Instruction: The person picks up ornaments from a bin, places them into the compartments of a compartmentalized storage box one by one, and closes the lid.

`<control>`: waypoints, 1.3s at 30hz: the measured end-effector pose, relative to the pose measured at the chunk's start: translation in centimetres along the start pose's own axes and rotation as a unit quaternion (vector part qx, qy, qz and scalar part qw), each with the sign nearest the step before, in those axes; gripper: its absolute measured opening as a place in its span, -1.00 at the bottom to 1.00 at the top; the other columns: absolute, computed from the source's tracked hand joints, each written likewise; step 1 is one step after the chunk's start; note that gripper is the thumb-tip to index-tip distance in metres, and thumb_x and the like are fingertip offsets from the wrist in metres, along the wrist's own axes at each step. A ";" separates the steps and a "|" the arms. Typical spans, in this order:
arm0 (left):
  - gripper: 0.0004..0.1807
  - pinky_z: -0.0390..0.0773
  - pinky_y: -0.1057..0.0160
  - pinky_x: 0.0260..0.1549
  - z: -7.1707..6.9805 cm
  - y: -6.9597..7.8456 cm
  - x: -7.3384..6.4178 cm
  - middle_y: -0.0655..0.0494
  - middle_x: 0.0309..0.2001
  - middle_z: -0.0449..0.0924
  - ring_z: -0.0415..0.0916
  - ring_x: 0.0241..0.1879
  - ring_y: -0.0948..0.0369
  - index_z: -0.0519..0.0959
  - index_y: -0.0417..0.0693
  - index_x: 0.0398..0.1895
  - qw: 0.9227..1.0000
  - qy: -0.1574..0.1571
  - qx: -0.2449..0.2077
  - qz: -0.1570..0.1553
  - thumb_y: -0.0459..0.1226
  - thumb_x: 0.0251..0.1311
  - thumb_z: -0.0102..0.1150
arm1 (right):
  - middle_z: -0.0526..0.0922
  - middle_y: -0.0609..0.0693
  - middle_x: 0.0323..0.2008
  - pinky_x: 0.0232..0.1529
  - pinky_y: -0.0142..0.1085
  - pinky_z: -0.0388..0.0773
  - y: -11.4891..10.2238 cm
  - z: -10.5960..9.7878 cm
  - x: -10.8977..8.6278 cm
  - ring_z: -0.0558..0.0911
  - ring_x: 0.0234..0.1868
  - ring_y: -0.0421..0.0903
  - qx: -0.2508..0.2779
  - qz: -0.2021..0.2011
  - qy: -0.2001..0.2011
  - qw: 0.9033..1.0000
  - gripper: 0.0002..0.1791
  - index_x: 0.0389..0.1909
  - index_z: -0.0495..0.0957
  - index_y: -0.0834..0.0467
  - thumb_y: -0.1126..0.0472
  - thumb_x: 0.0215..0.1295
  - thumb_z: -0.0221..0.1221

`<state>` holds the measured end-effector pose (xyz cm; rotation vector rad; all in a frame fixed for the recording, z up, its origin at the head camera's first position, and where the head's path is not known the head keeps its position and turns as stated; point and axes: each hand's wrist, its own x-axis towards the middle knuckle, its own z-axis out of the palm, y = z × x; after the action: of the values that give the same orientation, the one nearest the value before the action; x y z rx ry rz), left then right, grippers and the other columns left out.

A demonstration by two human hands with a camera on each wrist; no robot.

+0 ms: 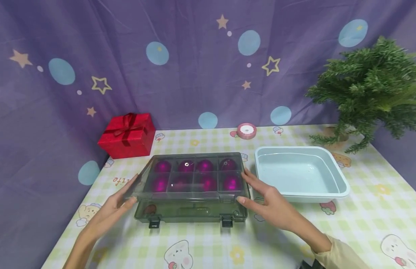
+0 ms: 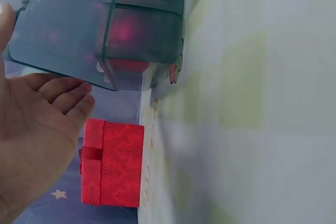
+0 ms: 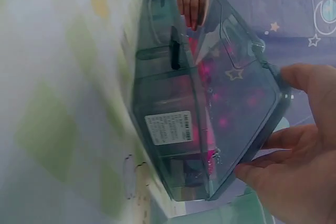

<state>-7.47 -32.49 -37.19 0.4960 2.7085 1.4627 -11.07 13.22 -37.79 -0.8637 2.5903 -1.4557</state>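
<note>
A smoky clear plastic storage box (image 1: 191,213) stands mid-table with its lid (image 1: 194,195) tilted partway up from the front. Through the lid show several shiny magenta baubles (image 1: 204,166) in divided compartments. My left hand (image 1: 108,215) holds the lid's left edge, thumb at the front corner and fingers along the side. On the opposite edge my right hand (image 1: 270,203) holds the lid, thumb near the front corner and fingers at the side. Two dark latches (image 1: 227,221) hang at the box front. A printed label (image 3: 169,127) is on the box in the right wrist view.
Right of the box lies a pale blue tray (image 1: 342,188). A red gift box (image 1: 130,136) with a bow stands back left, a pink ribbon roll (image 1: 246,130) at the back. An artificial pine tree (image 1: 372,86) rises back right. A purple curtain (image 1: 194,82) hangs behind.
</note>
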 end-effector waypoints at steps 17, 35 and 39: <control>-0.07 0.10 0.65 0.15 1.3 -0.7 -1.4 -0.20 0.62 -0.06 0.00 0.51 -0.33 -0.06 0.01 0.70 0.994 -0.020 0.074 -0.077 -0.14 0.45 0.28 | -0.08 0.23 0.62 0.20 0.13 0.53 1.2 1.2 -1.3 0.20 0.49 0.34 -0.052 0.011 -0.058 0.997 -0.09 0.60 0.16 0.24 -0.21 0.47 0.21; -0.04 0.08 0.62 0.22 1.6 -0.8 -1.4 -0.17 0.65 -0.19 -0.11 0.54 -0.29 -0.15 -0.08 0.70 0.993 -0.047 0.035 -0.098 -0.13 0.47 0.25 | -0.03 0.26 0.61 0.21 0.12 0.53 1.9 1.9 -1.7 0.33 0.42 0.29 -0.076 -0.022 -0.031 0.996 -0.12 0.56 0.22 0.28 -0.14 0.44 0.28; -0.03 0.10 0.53 0.28 1.6 -0.9 -1.4 -0.19 0.65 -0.20 -0.13 0.54 -0.31 -0.15 -0.10 0.70 0.993 -0.049 0.033 -0.105 -0.12 0.47 0.24 | -0.02 0.25 0.61 0.23 0.13 0.51 2.1 2.0 -1.8 0.33 0.42 0.31 -0.077 -0.029 -0.029 0.996 -0.12 0.56 0.23 0.29 -0.13 0.43 0.29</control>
<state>-6.11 -32.07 -39.01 0.2664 2.6451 1.2649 -9.89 13.39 -40.94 -0.9904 2.6839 -1.2365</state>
